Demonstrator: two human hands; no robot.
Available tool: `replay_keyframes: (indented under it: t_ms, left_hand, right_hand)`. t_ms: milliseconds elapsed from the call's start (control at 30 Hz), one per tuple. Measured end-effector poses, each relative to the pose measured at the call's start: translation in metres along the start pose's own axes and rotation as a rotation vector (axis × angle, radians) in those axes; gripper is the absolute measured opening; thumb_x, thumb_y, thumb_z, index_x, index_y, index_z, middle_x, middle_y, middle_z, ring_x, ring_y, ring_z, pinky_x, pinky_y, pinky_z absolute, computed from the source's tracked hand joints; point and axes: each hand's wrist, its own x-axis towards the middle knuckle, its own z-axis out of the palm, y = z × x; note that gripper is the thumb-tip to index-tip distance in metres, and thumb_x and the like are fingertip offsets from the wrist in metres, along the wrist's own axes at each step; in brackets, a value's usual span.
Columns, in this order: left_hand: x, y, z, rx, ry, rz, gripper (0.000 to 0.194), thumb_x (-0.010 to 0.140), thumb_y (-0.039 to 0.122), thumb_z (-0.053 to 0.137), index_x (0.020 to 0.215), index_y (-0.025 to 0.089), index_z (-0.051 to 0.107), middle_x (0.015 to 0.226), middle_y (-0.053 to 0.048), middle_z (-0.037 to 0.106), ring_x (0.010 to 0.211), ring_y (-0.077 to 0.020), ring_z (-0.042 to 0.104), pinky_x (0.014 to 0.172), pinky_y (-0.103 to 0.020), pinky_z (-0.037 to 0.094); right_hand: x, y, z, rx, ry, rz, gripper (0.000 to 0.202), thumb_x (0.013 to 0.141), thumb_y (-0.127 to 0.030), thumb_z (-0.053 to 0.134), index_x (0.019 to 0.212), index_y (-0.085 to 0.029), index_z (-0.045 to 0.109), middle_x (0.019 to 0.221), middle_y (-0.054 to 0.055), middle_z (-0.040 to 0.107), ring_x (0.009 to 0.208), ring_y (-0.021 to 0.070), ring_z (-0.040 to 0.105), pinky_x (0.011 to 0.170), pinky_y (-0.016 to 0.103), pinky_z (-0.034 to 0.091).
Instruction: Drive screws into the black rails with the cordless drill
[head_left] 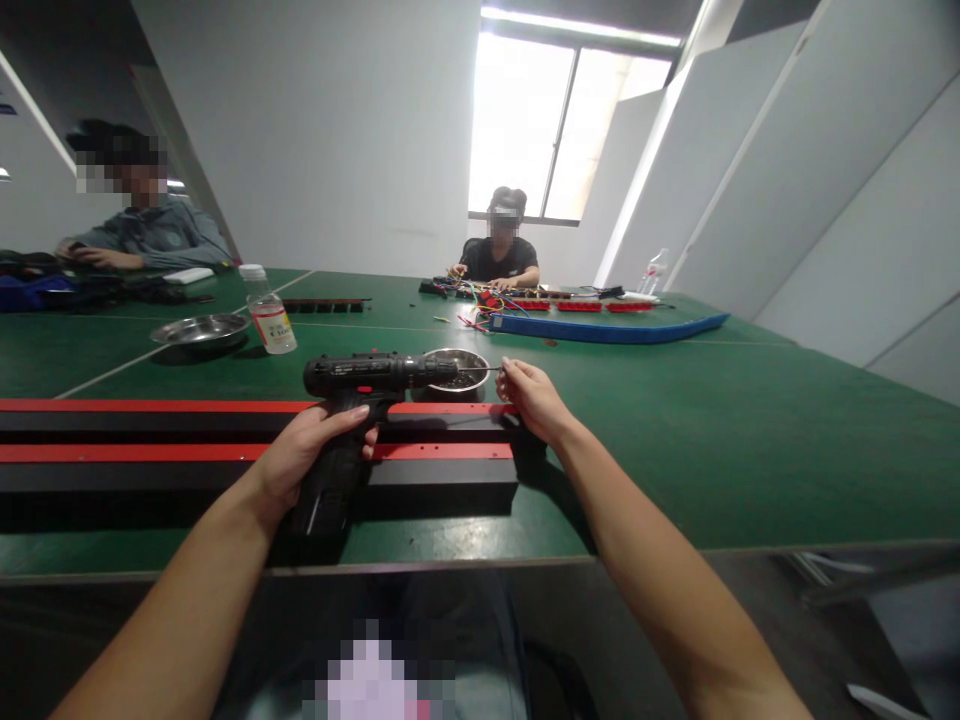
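My left hand (pixel 315 445) is wrapped round the handle of a black cordless drill (pixel 360 375), which points to the right. A long thin bit (pixel 478 369) sticks out of its chuck. At the bit's tip, my right hand (pixel 531 395) pinches with thumb and fingers; whether a small screw sits there is too small to tell. Beneath the drill lie two long black bars with red top faces, a near bar (pixel 442 475) and a far bar (pixel 450 420), side by side along the table. Just behind the chuck stands a round metal bowl (pixel 474 380) with small dark pieces in it.
On the green table (pixel 750 430) stand a plastic bottle (pixel 271 320) and a metal dish (pixel 199 330) at left. A blue strip (pixel 615 328) lies behind at right, near coloured wires (pixel 487 305). One person (pixel 499 255) sits opposite; another person (pixel 150 235) sits at far left.
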Motion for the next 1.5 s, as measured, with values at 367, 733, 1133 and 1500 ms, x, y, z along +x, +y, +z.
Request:
replay_keyframes:
  t_ms: [367, 733, 1133, 1500]
  left_hand:
    - [0.0006, -0.0005, 0.0007, 0.008, 0.007, 0.005, 0.028, 0.078, 0.036, 0.08, 0.083, 0.01, 0.069, 0.078, -0.007, 0.067, 0.064, -0.0158, 0.066, 0.053, -0.021, 0.054]
    - [-0.0015, 0.0003, 0.002, 0.012, 0.045, -0.003, 0.029, 0.077, 0.034, 0.081, 0.086, 0.009, 0.07, 0.077, -0.008, 0.07, 0.064, -0.018, 0.069, 0.052, -0.023, 0.055]
    - [-0.0014, 0.0015, 0.0028, 0.018, 0.033, 0.002, 0.027, 0.077, 0.034, 0.08, 0.083, 0.01, 0.07, 0.075, -0.007, 0.069, 0.063, -0.0164, 0.068, 0.053, -0.022, 0.055]
    - [-0.0028, 0.0019, 0.0038, 0.013, 0.033, 0.008, 0.027, 0.077, 0.034, 0.081, 0.085, 0.01, 0.07, 0.077, -0.007, 0.07, 0.064, -0.017, 0.068, 0.054, -0.022, 0.054]
  right_hand:
    - [-0.0006, -0.0009, -0.0003, -0.017, -0.019, 0.001, 0.046, 0.075, -0.057, 0.079, 0.074, -0.02, 0.053, 0.067, -0.004, 0.049, 0.058, 0.0092, 0.039, 0.054, 0.024, 0.03]
    - [0.0008, 0.0016, -0.0009, -0.044, -0.009, -0.015, 0.048, 0.074, -0.059, 0.08, 0.071, -0.02, 0.051, 0.063, -0.004, 0.045, 0.056, 0.0093, 0.037, 0.053, 0.024, 0.029]
    - [0.0016, 0.0035, -0.0001, -0.117, 0.028, 0.005, 0.049, 0.074, -0.063, 0.077, 0.071, -0.019, 0.055, 0.064, -0.003, 0.051, 0.057, 0.0101, 0.044, 0.052, 0.024, 0.031]
    - [0.0012, 0.0019, 0.0002, -0.109, 0.048, 0.023, 0.05, 0.072, -0.063, 0.078, 0.071, -0.02, 0.054, 0.064, -0.003, 0.051, 0.057, 0.01, 0.043, 0.051, 0.023, 0.032]
